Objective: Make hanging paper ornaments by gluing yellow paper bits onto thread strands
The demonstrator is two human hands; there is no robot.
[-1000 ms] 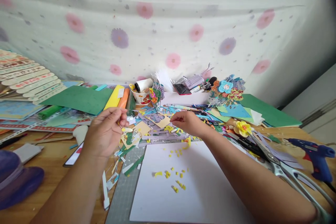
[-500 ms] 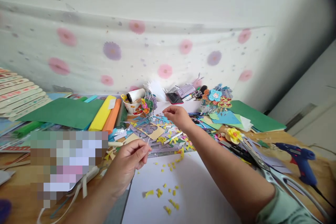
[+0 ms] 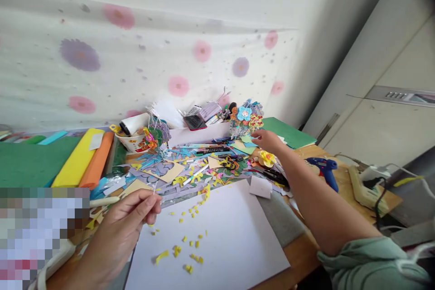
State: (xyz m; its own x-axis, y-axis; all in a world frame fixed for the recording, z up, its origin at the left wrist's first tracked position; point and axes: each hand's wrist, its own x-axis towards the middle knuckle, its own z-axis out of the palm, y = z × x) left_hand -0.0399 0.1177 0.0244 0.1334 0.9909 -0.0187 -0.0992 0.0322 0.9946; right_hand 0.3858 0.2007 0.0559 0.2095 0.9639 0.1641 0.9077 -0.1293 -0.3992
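right hand (image 3: pixel 268 140) now farther right, loosely spread by paper flowers (image 3: pixel 246 118); left hand (image 3: pixel 127 222) pinching thin white stick (image 3: pixel 154 187)

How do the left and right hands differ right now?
The left hand is near, at the edge of the white sheet, fingers pinched on a thin white stick. The right hand is stretched far out among the paper flowers, and whether it grips anything is unclear. Both are bare.

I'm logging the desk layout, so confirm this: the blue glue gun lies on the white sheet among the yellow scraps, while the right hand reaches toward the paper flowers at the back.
Not quite. The head view shows the blue glue gun on the wooden table, right of the white sheet, beyond the right hand. The rest holds.
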